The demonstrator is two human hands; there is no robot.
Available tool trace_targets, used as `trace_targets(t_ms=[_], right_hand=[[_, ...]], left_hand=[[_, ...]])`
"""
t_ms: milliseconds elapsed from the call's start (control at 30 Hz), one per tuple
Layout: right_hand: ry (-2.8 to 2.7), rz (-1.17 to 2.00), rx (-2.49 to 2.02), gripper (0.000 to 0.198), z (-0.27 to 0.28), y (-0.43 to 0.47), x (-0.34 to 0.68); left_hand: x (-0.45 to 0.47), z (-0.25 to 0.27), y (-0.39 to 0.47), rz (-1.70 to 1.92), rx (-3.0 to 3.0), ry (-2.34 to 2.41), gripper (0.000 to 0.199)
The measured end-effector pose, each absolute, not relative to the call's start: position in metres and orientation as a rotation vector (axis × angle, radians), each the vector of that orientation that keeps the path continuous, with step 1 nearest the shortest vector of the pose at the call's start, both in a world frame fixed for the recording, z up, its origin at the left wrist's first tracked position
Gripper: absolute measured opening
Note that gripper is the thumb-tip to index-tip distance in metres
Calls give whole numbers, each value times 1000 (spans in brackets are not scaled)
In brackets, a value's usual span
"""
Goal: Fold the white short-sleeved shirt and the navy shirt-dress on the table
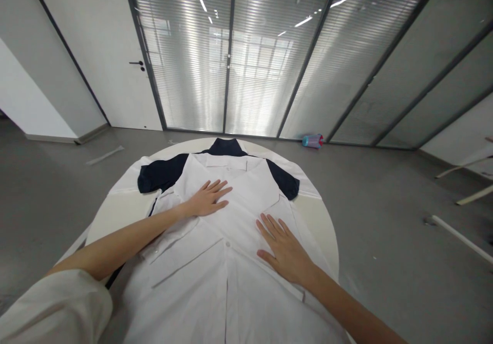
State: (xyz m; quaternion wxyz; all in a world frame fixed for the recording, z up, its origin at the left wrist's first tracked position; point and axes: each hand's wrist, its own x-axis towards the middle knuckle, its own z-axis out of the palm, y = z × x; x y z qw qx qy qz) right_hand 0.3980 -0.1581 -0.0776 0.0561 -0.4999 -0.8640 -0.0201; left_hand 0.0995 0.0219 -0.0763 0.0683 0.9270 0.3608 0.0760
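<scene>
I saw a round table (321,231), glass wall (256,84) at twelve o'clock; the white shirt (234,226) lay twelve-to-six, collar (227,164) toward twelve, left hand (208,198) and right hand (284,250) spread flat.

A white shirt (185,298) runs off the bottom edge, its hem out of frame, and hides most of a navy shirt (165,173) beneath. The left hand (210,198) and right hand (283,249) lie palm down, palms unseen. A white sleeve (57,308) is cropped at lower left; the right forearm (350,298) exits at the bottom. Fabric conceals much of the table (325,231). Beyond the glass (262,82), shapes blur. A blue-and-pink object (313,141) is too small to identify. The top edge cuts the door (96,41).
</scene>
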Motion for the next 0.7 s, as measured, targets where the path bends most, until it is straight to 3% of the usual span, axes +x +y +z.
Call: trace_targets(t_ms=[300, 533, 700], right_hand=[[-2492, -49, -1623, 73, -84, -206, 430], [-2423, 259, -1654, 62, -76, -224, 453], [-2047, 428, -1690, 44, -38, -192, 475]], left_hand=[[100, -81, 21, 246, 2844, 1104, 61], [100, -76, 17, 298, 2909, 1105, 58], [138, -46, -18, 449, 3024, 828, 33]])
